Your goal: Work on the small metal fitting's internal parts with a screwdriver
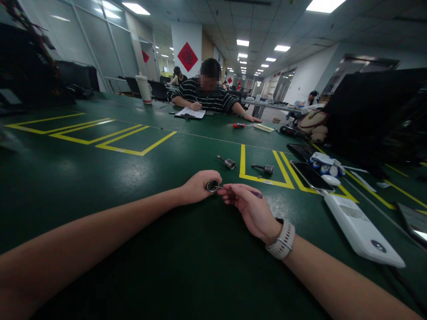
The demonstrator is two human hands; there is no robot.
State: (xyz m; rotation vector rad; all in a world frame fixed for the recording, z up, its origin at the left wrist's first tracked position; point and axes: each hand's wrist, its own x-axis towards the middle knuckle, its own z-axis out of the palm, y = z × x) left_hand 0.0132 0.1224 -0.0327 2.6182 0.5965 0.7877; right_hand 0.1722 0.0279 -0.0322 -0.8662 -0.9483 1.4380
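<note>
My left hand [200, 186] is closed around a metal hole saw [212, 186], its round open end facing me and slightly right. My right hand [247, 205] grips a thin screwdriver [256, 194] with a dark purplish handle. The shaft's tip reaches the mouth of the cup; whether it touches a screw inside is too small to tell. Beyond my hands lie two similar hole saws. One hole saw [227, 163] rests left of a yellow-taped box, and the other hole saw [265, 169] lies within it, near a tiny metal part [259, 177].
A phone [312, 176], a white power bank [363, 229] and blue-white gloves [325, 164] lie to the right on the green table [150, 275]. Across it, a person in a striped top [216, 100] writes on paper. A red screwdriver [239, 126] and a cup [144, 90] stand farther back.
</note>
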